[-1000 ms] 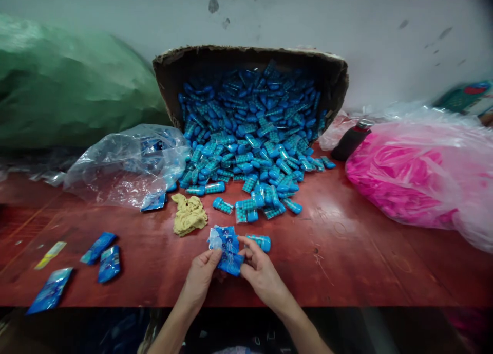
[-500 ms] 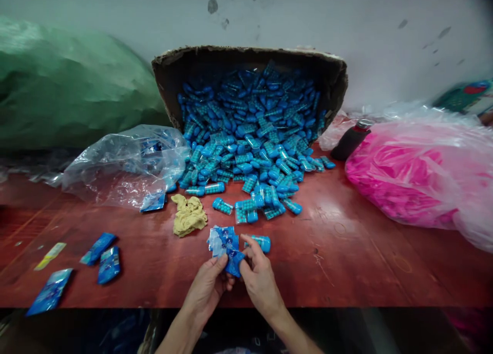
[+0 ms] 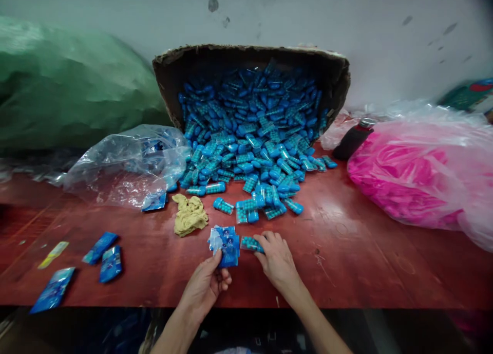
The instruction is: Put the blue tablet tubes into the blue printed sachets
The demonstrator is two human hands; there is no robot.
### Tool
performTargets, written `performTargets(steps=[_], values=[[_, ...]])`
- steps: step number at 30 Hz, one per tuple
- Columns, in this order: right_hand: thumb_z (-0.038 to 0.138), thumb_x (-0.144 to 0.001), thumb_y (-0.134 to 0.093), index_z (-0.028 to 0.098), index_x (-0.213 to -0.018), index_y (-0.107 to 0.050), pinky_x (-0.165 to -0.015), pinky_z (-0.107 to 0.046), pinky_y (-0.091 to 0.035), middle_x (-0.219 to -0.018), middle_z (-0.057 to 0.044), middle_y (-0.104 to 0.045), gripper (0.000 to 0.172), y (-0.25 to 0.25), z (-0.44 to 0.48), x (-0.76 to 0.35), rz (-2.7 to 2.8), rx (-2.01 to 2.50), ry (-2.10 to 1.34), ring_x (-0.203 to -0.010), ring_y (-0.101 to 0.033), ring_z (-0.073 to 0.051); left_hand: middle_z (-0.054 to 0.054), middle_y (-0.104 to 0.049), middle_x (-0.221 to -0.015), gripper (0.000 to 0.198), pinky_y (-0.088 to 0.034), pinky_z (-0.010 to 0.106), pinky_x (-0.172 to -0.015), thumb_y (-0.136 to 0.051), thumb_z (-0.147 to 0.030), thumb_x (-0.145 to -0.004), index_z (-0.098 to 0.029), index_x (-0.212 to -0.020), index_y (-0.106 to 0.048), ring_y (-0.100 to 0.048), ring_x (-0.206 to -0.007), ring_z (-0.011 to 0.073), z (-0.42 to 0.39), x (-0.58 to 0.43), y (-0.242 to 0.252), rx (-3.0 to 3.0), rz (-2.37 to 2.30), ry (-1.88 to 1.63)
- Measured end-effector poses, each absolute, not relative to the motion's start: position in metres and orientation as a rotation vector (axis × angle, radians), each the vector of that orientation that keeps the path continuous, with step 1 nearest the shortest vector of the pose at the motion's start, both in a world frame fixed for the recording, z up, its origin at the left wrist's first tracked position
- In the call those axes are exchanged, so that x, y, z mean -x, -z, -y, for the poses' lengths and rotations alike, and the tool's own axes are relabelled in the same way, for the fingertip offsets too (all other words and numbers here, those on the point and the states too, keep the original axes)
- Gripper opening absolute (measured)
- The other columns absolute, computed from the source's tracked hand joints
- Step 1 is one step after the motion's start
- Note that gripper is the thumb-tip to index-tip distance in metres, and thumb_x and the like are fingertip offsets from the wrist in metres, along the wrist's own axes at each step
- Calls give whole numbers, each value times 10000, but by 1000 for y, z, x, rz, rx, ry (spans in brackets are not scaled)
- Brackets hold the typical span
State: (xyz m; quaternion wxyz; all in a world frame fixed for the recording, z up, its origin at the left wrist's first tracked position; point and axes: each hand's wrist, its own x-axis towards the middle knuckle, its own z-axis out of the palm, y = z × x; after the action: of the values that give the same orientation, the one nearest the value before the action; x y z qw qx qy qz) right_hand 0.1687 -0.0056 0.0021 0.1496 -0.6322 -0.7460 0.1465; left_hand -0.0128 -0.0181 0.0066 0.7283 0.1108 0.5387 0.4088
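Near the front of the red table, my left hand [image 3: 204,287] is closed on a small stack of flat blue printed packets [image 3: 230,248], thumb on top. Just right of it, my right hand [image 3: 278,259] has its fingers and thumb around the blue-capped end of a small clear bottle of teal balls [image 3: 251,243], which lies on the table. Beyond the hands, many like bottles [image 3: 258,153] spill out of a tipped cardboard box [image 3: 169,92]. A crumpled yellow cloth [image 3: 190,214] lies left of the packets.
Several filled blue packets [image 3: 110,264] and a yellow strip [image 3: 54,255] lie at the left on the table [image 3: 346,272]. A clear plastic bag [image 3: 103,164] and a large green sack [image 3: 69,81] stand behind. At right are a dark bottle [image 3: 352,138] and a pink-filled bag [image 3: 408,174].
My right hand has left the packets, moved right and taken hold of the small bottle. The front packet, bent up before, now lies flat in my left hand's stack.
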Motion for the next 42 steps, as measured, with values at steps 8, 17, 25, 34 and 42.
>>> performTargets(steps=[8,17,25,34,42], values=[[270,-763,-592,245,-1179,-492,-750,-384,-379,-1126,-106,-531,428,-8,11,-162,2242,1799,-322,-956,-479,-278,-8,-562,-442,203,-381,174,-361,-636,-314,-692,-152,-662,-517,-538,-412,110,17,13,-7,-270,-1210,-903],[213,-808,-525,168,-1122,-536,-733,-397,-418,-984,-111,-608,317,8,13,-153,2092,1721,-354,-869,-523,-260,13,-573,-443,214,-387,175,-356,-593,-315,-731,-139,-630,-525,-546,-410,114,20,15,-10,-244,-1192,-873],[265,-758,-564,190,-980,-559,-662,-267,-461,-803,-3,-579,234,-13,18,-163,1229,1436,-1045,-728,-565,-157,10,-580,-466,219,-388,175,-366,-633,-326,-695,-141,-629,-536,-567,-438,119,22,12,-9,-249,-1169,-917],[297,-706,-609,192,-972,-600,-465,-209,-417,-610,41,-518,286,-10,30,-145,1046,1344,-1178,-509,-490,-103,18,-594,-481,268,-394,190,-380,-650,-387,-661,-136,-627,-562,-569,-452,126,21,10,-8,-320,-1148,-954],[310,-739,-582,183,-1033,-518,-416,-196,-395,-601,64,-485,326,-11,26,-149,869,1329,-1282,-435,-416,-68,24,-590,-469,304,-389,202,-395,-643,-420,-652,-128,-617,-565,-566,-465,133,18,10,-11,-387,-1190,-984]])
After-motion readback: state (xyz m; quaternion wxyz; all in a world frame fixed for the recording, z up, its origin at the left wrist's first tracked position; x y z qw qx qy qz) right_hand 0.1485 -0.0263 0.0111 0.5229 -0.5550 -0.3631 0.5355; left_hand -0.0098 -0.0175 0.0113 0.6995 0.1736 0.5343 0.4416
